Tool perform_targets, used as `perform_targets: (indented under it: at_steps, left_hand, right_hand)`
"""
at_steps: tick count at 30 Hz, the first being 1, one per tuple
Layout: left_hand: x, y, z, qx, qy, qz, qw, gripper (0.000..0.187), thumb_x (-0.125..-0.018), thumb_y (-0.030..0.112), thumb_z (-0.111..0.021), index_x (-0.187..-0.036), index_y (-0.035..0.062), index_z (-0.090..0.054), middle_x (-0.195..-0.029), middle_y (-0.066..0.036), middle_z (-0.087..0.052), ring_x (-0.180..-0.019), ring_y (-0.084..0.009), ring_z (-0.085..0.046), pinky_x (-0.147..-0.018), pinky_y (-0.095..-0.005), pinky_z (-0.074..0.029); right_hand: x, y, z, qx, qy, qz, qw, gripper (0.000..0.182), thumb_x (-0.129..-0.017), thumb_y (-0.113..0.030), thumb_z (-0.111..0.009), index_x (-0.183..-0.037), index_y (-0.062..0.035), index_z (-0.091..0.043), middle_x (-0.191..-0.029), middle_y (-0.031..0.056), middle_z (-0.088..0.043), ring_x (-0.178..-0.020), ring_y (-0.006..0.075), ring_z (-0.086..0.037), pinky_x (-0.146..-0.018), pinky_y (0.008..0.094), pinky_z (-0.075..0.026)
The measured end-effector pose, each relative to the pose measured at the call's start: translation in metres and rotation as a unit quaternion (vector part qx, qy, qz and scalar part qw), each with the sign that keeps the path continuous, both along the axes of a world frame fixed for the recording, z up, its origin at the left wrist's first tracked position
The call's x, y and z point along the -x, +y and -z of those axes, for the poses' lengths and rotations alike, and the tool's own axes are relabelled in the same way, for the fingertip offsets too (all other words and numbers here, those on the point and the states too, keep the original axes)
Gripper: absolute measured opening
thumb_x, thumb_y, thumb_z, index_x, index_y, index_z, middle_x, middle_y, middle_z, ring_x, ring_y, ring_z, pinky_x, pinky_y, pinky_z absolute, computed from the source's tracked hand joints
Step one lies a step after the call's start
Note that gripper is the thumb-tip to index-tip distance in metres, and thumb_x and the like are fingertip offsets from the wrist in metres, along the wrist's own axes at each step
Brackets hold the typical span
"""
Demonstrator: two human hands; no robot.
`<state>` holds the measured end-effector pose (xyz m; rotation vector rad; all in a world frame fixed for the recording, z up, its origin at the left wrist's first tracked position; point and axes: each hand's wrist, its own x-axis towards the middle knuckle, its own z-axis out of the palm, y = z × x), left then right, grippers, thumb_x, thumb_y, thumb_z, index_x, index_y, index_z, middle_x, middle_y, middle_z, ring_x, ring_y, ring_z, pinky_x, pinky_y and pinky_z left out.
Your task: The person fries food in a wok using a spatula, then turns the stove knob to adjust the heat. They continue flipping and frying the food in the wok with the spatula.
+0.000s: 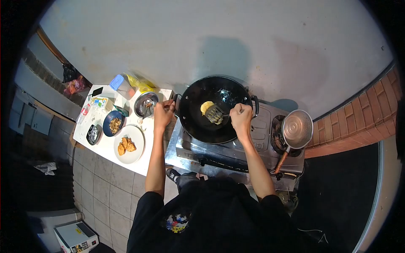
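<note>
Gripping: right hand (241, 119) clenched around the handle of a slotted spatula (215, 114), near right rim of the wok (198, 126).
Spatula: blade down inside the wok, touching the near right edge of the yellow patty (206, 107).
Patty: 1 round piece, lying on the wok's dark floor, a little left of centre.
Left hand (162, 114): closed on the wok's left side handle, at the gap between stove and table.
Wok: black, seated on the left burner of a 2-burner steel stove (219, 154).
Right burner: metal saucepan (297, 130) with a wooden handle pointing near.
Table (143, 166), left of stove: white plate (137, 154) with 2 fried pieces (125, 146), blue bowl (113, 124) of filling, small dark bowl (93, 134), steel bowl (146, 104) just beside the left hand.
Far left corner: blue-lidded container (120, 85), yellow bag (141, 82).
</note>
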<state>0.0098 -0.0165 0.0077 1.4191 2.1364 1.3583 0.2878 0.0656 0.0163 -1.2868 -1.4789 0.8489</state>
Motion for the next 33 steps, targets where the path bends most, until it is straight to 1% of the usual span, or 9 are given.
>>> perform_targets:
  at_steps: [2, 12, 18, 20, 21, 23, 24, 31, 33]
  left_hand:
    - [-0.001, -0.001, -0.002, -0.001, -0.009, -0.002, 1.0, 0.025, -0.082, 0.013, -0.067, -0.099, -0.0061, -0.068, -0.09, -0.022, -0.069, -0.083, -0.027, -0.07, -0.076, -0.0337, -0.052]
    - [-0.001, 0.003, 0.0, -0.001, -0.001, -0.015, 1.0, 0.025, -0.083, 0.015, -0.068, -0.096, -0.0066, -0.069, -0.088, -0.022, -0.069, -0.082, -0.0282, -0.07, -0.076, -0.0342, -0.052]
    - [0.0, 0.003, -0.002, 0.017, 0.002, -0.019, 1.0, 0.024, -0.082, 0.014, -0.068, -0.096, -0.0061, -0.069, -0.088, -0.023, -0.069, -0.081, -0.0282, -0.07, -0.074, -0.0341, -0.053]
    - [0.002, 0.003, -0.001, 0.009, 0.001, -0.012, 1.0, 0.024, -0.082, 0.014, -0.068, -0.096, -0.0062, -0.069, -0.088, -0.022, -0.069, -0.081, -0.0282, -0.07, -0.074, -0.0342, -0.053]
    - [0.002, 0.003, 0.001, 0.002, -0.001, -0.006, 1.0, 0.025, -0.082, 0.014, -0.068, -0.096, -0.0063, -0.069, -0.088, -0.022, -0.069, -0.081, -0.0283, -0.07, -0.073, -0.0343, -0.053]
    - [0.003, 0.003, 0.003, 0.004, -0.001, -0.01, 1.0, 0.024, -0.082, 0.014, -0.068, -0.096, -0.0063, -0.069, -0.088, -0.022, -0.069, -0.081, -0.0285, -0.07, -0.073, -0.0344, -0.053]
    - [0.002, 0.003, 0.002, 0.006, -0.001, -0.012, 1.0, 0.024, -0.082, 0.014, -0.068, -0.096, -0.0064, -0.069, -0.088, -0.022, -0.069, -0.081, -0.0286, -0.07, -0.073, -0.0346, -0.053]
    - [0.0, 0.003, -0.001, 0.008, 0.003, -0.012, 1.0, 0.024, -0.082, 0.014, -0.068, -0.096, -0.0059, -0.069, -0.087, -0.023, -0.069, -0.08, -0.028, -0.07, -0.073, -0.0344, -0.053]
    - [0.0, 0.003, -0.002, 0.011, 0.006, -0.013, 1.0, 0.026, -0.082, 0.015, -0.069, -0.097, -0.0061, -0.069, -0.086, -0.023, -0.069, -0.08, -0.0276, -0.07, -0.073, -0.0341, -0.053]
  right_hand:
    - [0.002, -0.002, -0.01, -0.01, -0.042, -0.005, 0.999, 0.023, -0.078, -0.007, -0.045, -0.064, 0.01, -0.051, -0.063, 0.0303, -0.047, -0.059, 0.045, -0.056, -0.054, 0.046, -0.038]
    - [0.0, 0.003, -0.009, -0.038, -0.054, -0.016, 0.998, 0.024, -0.079, -0.007, -0.045, -0.063, 0.0093, -0.052, -0.062, 0.0301, -0.049, -0.059, 0.0454, -0.056, -0.053, 0.0452, -0.039]
    - [0.001, -0.003, -0.005, 0.02, -0.007, -0.035, 0.999, 0.022, -0.077, -0.007, -0.048, -0.063, 0.0091, -0.049, -0.059, 0.0286, -0.046, -0.049, 0.0367, -0.053, -0.053, 0.0438, -0.038]
    - [-0.002, -0.003, 0.006, -0.024, 0.015, -0.036, 0.999, 0.023, -0.078, -0.007, -0.05, -0.06, 0.007, -0.049, -0.051, 0.0225, -0.047, -0.042, 0.0268, -0.052, -0.047, 0.0397, -0.039]
    - [-0.004, -0.01, -0.005, -0.025, 0.015, -0.037, 0.999, 0.023, -0.078, -0.007, -0.05, -0.06, 0.007, -0.049, -0.051, 0.0225, -0.047, -0.042, 0.0268, -0.052, -0.047, 0.0397, -0.039]
    - [-0.009, -0.027, -0.037, 0.084, 0.081, -0.043, 0.992, 0.026, -0.081, -0.006, -0.05, -0.056, 0.0039, -0.048, -0.045, 0.0113, -0.047, -0.038, 0.0178, -0.051, -0.037, 0.0329, -0.039]
    - [-0.011, -0.027, -0.038, 0.067, 0.081, -0.046, 0.993, 0.03, -0.082, -0.006, -0.05, -0.054, 0.0014, -0.047, -0.046, 0.0038, -0.046, -0.035, 0.0133, -0.05, -0.031, 0.0278, -0.038]
    - [-0.009, -0.022, -0.033, 0.071, 0.064, -0.026, 0.995, 0.029, -0.082, -0.007, -0.049, -0.054, 0.0028, -0.048, -0.045, 0.0055, -0.046, -0.034, 0.0151, -0.05, -0.031, 0.029, -0.038]
    - [-0.008, -0.02, -0.033, 0.097, 0.051, -0.017, 0.994, 0.028, -0.081, -0.007, -0.047, -0.056, 0.0059, -0.049, -0.044, 0.0123, -0.047, -0.037, 0.0181, -0.052, -0.037, 0.0333, -0.039]
